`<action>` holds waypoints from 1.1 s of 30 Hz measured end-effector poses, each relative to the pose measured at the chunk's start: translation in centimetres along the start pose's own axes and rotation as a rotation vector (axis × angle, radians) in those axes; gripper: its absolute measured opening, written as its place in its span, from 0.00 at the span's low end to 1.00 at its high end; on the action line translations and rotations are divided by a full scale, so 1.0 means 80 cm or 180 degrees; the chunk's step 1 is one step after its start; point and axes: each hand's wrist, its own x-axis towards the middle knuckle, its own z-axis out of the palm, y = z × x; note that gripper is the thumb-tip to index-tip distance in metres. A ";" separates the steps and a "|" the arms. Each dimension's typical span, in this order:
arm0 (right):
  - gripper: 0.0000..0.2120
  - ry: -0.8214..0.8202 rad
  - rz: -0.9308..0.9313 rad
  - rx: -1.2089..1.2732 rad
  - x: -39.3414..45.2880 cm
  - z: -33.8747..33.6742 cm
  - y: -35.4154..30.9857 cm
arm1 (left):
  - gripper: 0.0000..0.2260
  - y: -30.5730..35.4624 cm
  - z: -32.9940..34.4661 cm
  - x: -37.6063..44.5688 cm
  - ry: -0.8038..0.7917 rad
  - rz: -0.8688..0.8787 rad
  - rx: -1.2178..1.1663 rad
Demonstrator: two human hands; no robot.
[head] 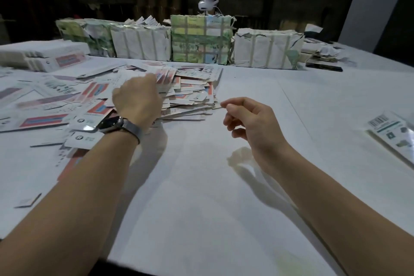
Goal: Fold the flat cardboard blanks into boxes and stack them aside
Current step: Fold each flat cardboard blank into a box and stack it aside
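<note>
While no folded box is showing anywhere, the white table [201, 186] is carrying, along its far edge, four wrapped bundles [199, 39], unopened. Toward the left edge, a loose heap of flat cardboard blanks [190, 94] is lying unfolded; the work is seemingly only beginning. The left hand [136, 98] is reaching onto the heap, its fingers hidden. The right hand [248, 119] is hovering beside, loosely curled, holding nothing.

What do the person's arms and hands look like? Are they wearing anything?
Both forearms are bare, with no sleeves or gloves showing. The left hand has a wristwatch just behind it, with a round dark shiny face and a grey metal mesh band. The right hand wears nothing: no ring, no bracelet, no watch.
</note>
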 end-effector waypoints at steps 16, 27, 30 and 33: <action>0.29 0.1946 0.0175 -0.1059 0.034 -0.118 -0.024 | 0.20 0.141 -0.021 -0.072 -0.3619 -0.0301 -0.4253; 0.28 0.1487 -0.0032 0.0331 0.024 -0.112 -0.016 | 0.16 0.156 -0.012 -0.108 -0.4046 0.0248 -0.4601; 0.31 0.1036 -0.0385 0.0132 0.011 -0.088 -0.015 | 0.13 0.155 -0.015 -0.112 -0.4010 -0.0003 -0.5111; 0.32 0.0833 -0.0550 -0.0592 0.006 -0.075 -0.012 | 0.19 0.152 -0.018 -0.114 -0.4170 -0.0210 -0.5652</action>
